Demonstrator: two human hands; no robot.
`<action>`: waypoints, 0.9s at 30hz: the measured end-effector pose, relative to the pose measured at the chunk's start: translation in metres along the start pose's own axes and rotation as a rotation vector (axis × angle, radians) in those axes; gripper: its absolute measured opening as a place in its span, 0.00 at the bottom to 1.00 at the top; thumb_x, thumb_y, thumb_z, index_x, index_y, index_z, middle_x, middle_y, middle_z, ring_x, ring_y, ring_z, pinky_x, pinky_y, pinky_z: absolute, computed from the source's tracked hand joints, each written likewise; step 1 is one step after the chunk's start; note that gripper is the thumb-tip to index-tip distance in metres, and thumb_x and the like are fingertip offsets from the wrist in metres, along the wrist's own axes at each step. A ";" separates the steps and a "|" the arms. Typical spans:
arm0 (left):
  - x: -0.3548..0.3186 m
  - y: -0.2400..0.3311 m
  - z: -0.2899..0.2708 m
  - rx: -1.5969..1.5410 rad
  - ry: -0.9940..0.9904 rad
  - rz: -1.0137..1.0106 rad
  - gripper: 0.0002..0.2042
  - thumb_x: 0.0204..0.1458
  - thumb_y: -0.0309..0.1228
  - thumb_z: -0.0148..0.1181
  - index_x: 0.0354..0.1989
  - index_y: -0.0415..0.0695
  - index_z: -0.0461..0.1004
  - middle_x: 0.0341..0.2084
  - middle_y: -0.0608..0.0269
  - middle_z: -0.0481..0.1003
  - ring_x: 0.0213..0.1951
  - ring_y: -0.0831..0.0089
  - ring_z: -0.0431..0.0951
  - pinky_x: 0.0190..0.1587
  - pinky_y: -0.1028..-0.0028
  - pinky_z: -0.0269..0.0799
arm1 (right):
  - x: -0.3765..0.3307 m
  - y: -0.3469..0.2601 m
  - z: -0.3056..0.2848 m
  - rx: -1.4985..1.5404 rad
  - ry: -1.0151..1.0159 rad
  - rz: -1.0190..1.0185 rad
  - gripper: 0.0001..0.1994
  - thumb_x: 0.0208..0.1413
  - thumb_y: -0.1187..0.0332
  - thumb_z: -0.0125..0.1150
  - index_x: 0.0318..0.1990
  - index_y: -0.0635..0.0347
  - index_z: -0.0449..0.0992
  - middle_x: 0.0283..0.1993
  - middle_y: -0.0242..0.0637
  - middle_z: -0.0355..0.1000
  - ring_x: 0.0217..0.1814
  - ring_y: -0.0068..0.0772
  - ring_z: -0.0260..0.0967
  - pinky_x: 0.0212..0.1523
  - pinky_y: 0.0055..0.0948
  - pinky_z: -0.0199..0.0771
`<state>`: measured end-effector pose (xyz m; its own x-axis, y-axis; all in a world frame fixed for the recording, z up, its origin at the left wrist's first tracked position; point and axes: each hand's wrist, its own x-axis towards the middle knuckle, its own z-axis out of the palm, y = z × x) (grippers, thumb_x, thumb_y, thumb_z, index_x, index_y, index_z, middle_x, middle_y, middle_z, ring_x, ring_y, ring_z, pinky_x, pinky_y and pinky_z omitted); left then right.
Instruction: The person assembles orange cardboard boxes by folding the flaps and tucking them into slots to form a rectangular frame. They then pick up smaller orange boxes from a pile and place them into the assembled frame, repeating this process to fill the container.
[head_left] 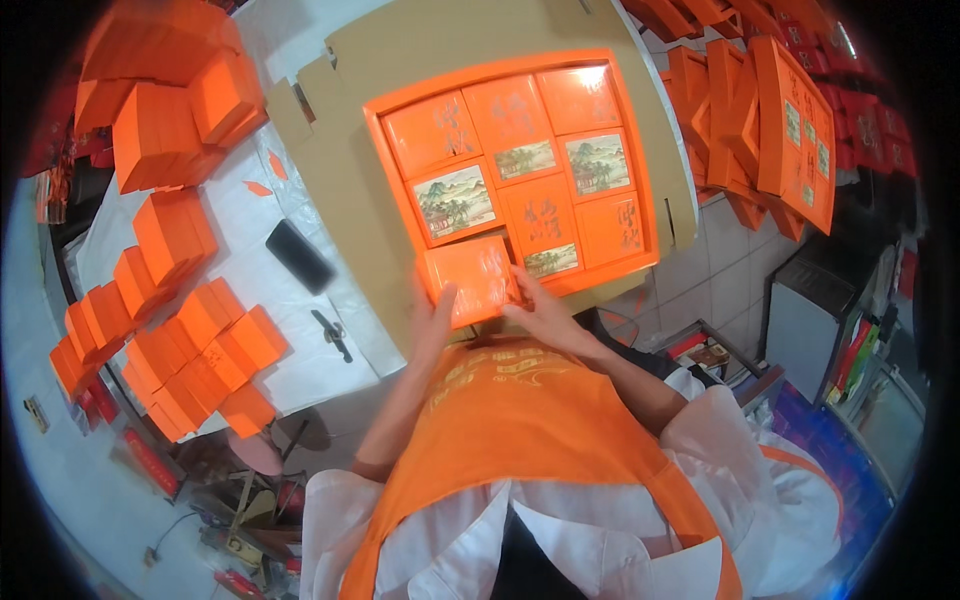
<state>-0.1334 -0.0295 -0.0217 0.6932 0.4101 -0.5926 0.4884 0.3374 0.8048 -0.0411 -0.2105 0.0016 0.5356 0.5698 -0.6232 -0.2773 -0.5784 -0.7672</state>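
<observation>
Between my left hand [432, 318] and my right hand [543, 314] is a small orange box [468, 277], gripped from its two sides. It lies over the near left corner of a large shallow orange gift box [650, 190] and partly covers that corner. Inside the gift box, several small orange boxes [540, 210] fit side by side in rows. Some carry a printed landscape picture [455, 202]; others show silvery characters on plain orange. My fingertips press on the held box's sides, and its underside is hidden.
Brown cardboard [350, 180] lies under the gift box. To the left, a white-covered table bears stacked small orange boxes [205, 350], a black phone [300, 256] and a dark tool [331, 335]. Orange gift boxes [795, 140] are piled at right, near a grey cabinet [815, 310].
</observation>
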 end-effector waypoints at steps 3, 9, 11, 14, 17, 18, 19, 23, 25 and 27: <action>0.010 -0.021 0.006 0.262 0.084 0.097 0.32 0.52 0.34 0.52 0.62 0.36 0.44 0.60 0.46 0.50 0.60 0.59 0.53 0.60 0.65 0.48 | 0.009 0.010 0.007 -0.026 0.069 -0.088 0.31 0.55 0.66 0.52 0.63 0.62 0.45 0.59 0.44 0.53 0.56 0.35 0.56 0.53 0.29 0.59; -0.001 -0.007 0.014 0.928 0.131 0.161 0.31 0.51 0.36 0.53 0.60 0.33 0.49 0.55 0.44 0.56 0.56 0.49 0.56 0.59 0.59 0.48 | 0.013 0.044 0.011 -0.302 0.198 -0.171 0.27 0.55 0.69 0.51 0.61 0.62 0.49 0.58 0.46 0.53 0.56 0.43 0.57 0.52 0.32 0.61; -0.002 0.004 0.013 1.059 0.114 0.149 0.31 0.50 0.36 0.54 0.59 0.34 0.51 0.54 0.44 0.57 0.56 0.48 0.57 0.58 0.58 0.49 | 0.011 0.044 0.009 -0.347 0.221 -0.174 0.25 0.54 0.70 0.52 0.59 0.62 0.53 0.57 0.47 0.55 0.56 0.46 0.56 0.53 0.34 0.60; 0.006 0.002 0.015 1.035 0.222 0.211 0.30 0.49 0.36 0.56 0.57 0.34 0.54 0.54 0.43 0.58 0.55 0.48 0.57 0.57 0.58 0.52 | 0.010 0.036 0.007 -0.252 0.195 -0.157 0.21 0.52 0.70 0.53 0.55 0.62 0.60 0.55 0.50 0.58 0.58 0.48 0.54 0.56 0.39 0.55; 0.031 -0.042 0.018 0.874 0.395 0.335 0.29 0.49 0.38 0.56 0.55 0.34 0.57 0.53 0.43 0.59 0.55 0.48 0.58 0.56 0.59 0.53 | 0.006 0.054 -0.014 -0.333 0.199 -0.217 0.19 0.52 0.70 0.53 0.52 0.62 0.63 0.53 0.48 0.61 0.58 0.47 0.55 0.57 0.39 0.55; 0.042 -0.048 0.014 0.769 0.367 0.337 0.29 0.49 0.39 0.56 0.55 0.33 0.57 0.53 0.43 0.59 0.55 0.49 0.58 0.56 0.60 0.54 | 0.006 0.053 -0.026 -0.364 0.239 -0.252 0.19 0.52 0.70 0.53 0.51 0.63 0.64 0.52 0.48 0.61 0.57 0.47 0.55 0.57 0.39 0.55; 0.047 -0.048 0.008 0.671 0.338 0.337 0.28 0.50 0.40 0.55 0.54 0.33 0.58 0.53 0.42 0.60 0.55 0.49 0.59 0.56 0.61 0.54 | 0.003 0.050 -0.038 -0.387 0.279 -0.285 0.18 0.51 0.69 0.53 0.51 0.63 0.65 0.51 0.48 0.62 0.57 0.47 0.56 0.57 0.39 0.55; 0.055 -0.043 0.010 0.414 0.283 -0.058 0.29 0.53 0.43 0.51 0.54 0.32 0.57 0.52 0.44 0.61 0.55 0.54 0.60 0.57 0.65 0.53 | 0.029 0.038 -0.141 -0.321 0.791 -0.275 0.25 0.53 0.64 0.54 0.56 0.68 0.58 0.56 0.48 0.59 0.59 0.43 0.55 0.57 0.35 0.54; 0.049 -0.038 0.014 0.489 0.324 0.010 0.27 0.55 0.41 0.48 0.56 0.32 0.55 0.53 0.47 0.60 0.56 0.61 0.58 0.59 0.68 0.49 | 0.044 0.059 -0.191 -0.151 0.626 -0.060 0.27 0.54 0.62 0.53 0.57 0.68 0.56 0.57 0.49 0.58 0.60 0.40 0.54 0.57 0.33 0.54; 0.051 -0.033 0.018 0.562 0.401 -0.043 0.23 0.56 0.41 0.47 0.51 0.32 0.60 0.46 0.52 0.65 0.49 0.64 0.64 0.53 0.69 0.57 | 0.061 0.091 -0.221 -0.119 0.465 0.011 0.27 0.56 0.60 0.52 0.58 0.68 0.55 0.56 0.47 0.60 0.57 0.34 0.58 0.56 0.29 0.56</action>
<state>-0.1045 -0.0349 -0.0781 0.4710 0.7241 -0.5038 0.7863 -0.0858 0.6119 0.1426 -0.3580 -0.0727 0.8408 0.2579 -0.4760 -0.2055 -0.6613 -0.7214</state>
